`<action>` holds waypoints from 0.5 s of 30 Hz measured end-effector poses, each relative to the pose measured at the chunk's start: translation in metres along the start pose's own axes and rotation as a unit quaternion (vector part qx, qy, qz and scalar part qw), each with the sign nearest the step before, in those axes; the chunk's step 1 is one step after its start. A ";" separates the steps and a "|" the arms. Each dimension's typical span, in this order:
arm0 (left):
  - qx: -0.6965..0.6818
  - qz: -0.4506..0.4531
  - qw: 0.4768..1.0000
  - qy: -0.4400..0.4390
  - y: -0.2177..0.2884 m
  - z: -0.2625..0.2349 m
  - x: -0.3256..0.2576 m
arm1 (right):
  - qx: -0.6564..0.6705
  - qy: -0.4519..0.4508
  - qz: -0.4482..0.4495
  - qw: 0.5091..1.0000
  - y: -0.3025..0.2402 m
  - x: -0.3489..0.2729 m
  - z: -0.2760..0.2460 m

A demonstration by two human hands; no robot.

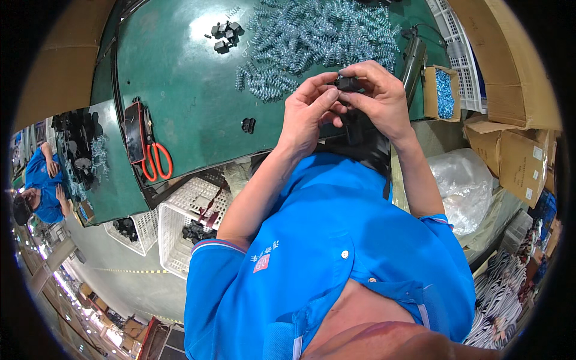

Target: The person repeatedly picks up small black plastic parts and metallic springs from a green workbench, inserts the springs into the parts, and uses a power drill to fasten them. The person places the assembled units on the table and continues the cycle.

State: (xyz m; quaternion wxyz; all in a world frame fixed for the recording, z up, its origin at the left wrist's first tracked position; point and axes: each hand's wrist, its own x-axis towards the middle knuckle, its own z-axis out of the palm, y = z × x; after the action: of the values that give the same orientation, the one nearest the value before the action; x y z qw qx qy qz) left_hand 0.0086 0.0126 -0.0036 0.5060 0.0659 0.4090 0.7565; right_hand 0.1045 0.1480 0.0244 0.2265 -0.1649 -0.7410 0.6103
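close together, both hands raised above the green worktop (180,90); left hand (309,111) and right hand (381,99) meet on a small black part (348,83); left grip: thumb and forefinger pinched near closed, fingertips (329,96) touching the part's left side; right grip: fingers curled shut over the part's top and right side, holding it between the two hands, clear of the worktop; whether a spring is on the part, cannot tell; just beyond the grip, a wide heap of silvery coil springs (318,42) spread on the worktop; further beyond and to the left of the grip, a cluster of black parts (227,33); below and left of the left grip, one lone black part (248,125) on the worktop; well left of it, red-handled scissors (157,161) beside a dark phone (133,132) at the worktop edge; right of the right grip, a small carton of blue pieces (444,93); white plastic crate (180,222) under the worktop edge, near the left forearm; another person in blue (45,192) at far left.
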 end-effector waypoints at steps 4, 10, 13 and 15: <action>0.021 -0.020 1.000 -0.005 0.001 -0.004 0.000 | -0.043 -0.021 0.006 0.999 -0.003 -0.006 -0.001; -0.012 -0.029 0.999 -0.002 -0.003 -0.019 0.002 | 0.012 -0.049 0.054 0.997 -0.004 -0.007 0.004; 0.020 -0.035 0.999 0.000 -0.003 -0.021 0.002 | -0.026 -0.043 0.053 0.997 -0.001 -0.006 0.003; 0.076 0.004 0.997 0.030 0.002 -0.018 0.000 | -0.061 -0.027 0.077 0.995 0.006 -0.008 -0.005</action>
State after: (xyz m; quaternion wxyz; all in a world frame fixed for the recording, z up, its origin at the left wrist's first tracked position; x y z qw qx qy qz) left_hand -0.0023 0.0024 -0.0137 0.4842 0.0830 0.4803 0.7266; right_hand 0.1138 0.1496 0.0183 0.1481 -0.2186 -0.7676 0.5841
